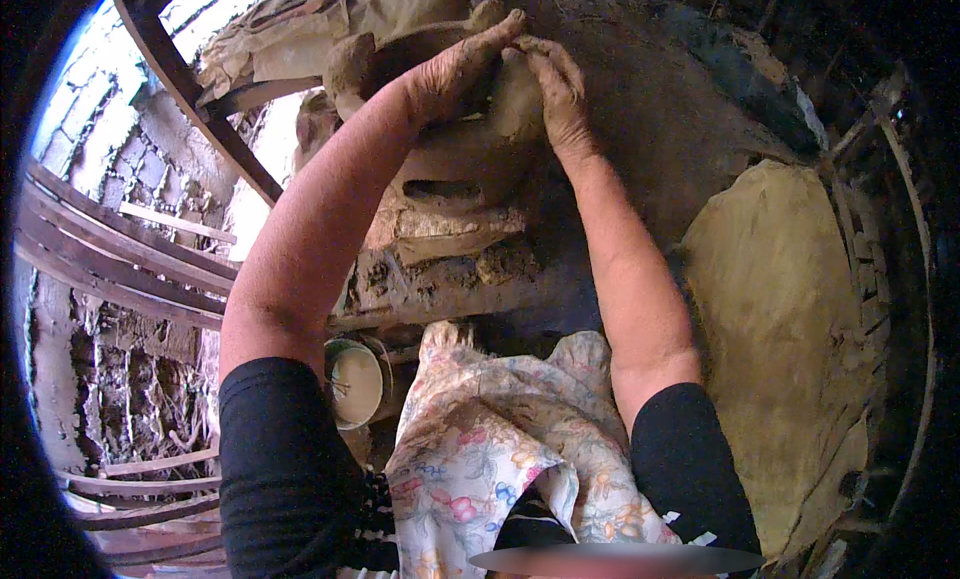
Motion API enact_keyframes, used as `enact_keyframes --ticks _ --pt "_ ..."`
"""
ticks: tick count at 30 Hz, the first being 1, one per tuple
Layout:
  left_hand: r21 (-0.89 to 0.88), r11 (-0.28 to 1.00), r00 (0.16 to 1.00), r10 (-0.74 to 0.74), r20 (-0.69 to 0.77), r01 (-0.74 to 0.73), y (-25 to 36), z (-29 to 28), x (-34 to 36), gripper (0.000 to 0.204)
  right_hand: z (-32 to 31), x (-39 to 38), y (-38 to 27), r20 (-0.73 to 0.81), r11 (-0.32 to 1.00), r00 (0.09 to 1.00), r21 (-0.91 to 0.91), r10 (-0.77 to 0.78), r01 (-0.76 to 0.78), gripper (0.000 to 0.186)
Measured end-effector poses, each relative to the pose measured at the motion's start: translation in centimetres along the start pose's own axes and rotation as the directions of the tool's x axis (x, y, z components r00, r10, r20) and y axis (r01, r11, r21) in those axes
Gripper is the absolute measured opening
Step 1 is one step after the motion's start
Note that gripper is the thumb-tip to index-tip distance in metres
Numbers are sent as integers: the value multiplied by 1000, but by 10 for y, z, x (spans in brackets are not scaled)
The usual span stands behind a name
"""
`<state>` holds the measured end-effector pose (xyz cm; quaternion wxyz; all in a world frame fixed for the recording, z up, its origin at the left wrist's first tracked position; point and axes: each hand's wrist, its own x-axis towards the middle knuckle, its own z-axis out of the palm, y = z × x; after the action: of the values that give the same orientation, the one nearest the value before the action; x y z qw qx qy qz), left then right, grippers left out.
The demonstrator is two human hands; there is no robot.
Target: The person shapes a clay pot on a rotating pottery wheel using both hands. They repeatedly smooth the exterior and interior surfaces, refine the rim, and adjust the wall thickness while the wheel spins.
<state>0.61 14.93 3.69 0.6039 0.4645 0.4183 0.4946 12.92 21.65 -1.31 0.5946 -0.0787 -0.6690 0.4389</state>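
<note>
A large grey-brown clay vessel (470, 164) with a rounded body and a dark slot-like opening low on its near side stands ahead of me. My left hand (462, 74) lies along its upper part, fingers stretched toward the far right and dusted with clay. On the vessel's right shoulder rests my right hand (556, 87), its fingers apart and slightly bent over the surface. The two hands nearly meet at the fingertips. Knob-like clay lumps (350, 64) rise from the rim on the left. What lies under the palms is hidden.
Beneath the vessel is a worn block (460, 224) on a clay-smeared bench (430, 294). A bucket (357, 384) of cloudy liquid stands near my left knee. Wooden rails (120, 244) run along the left; a yellowish sheet-like surface (775, 349) lies right. A flowered cloth (490, 419) covers my lap.
</note>
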Motion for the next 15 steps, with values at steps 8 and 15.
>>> enact_keyframes --ticks 8,15 --pt "351 935 996 -34 -77 59 18 12 -15 81 -6 2 -18 52 992 998 -122 22 -16 22" --pt "530 847 999 52 -15 -37 9 -6 -12 86 -7 3 -19 111 944 989 -306 -96 126 25"
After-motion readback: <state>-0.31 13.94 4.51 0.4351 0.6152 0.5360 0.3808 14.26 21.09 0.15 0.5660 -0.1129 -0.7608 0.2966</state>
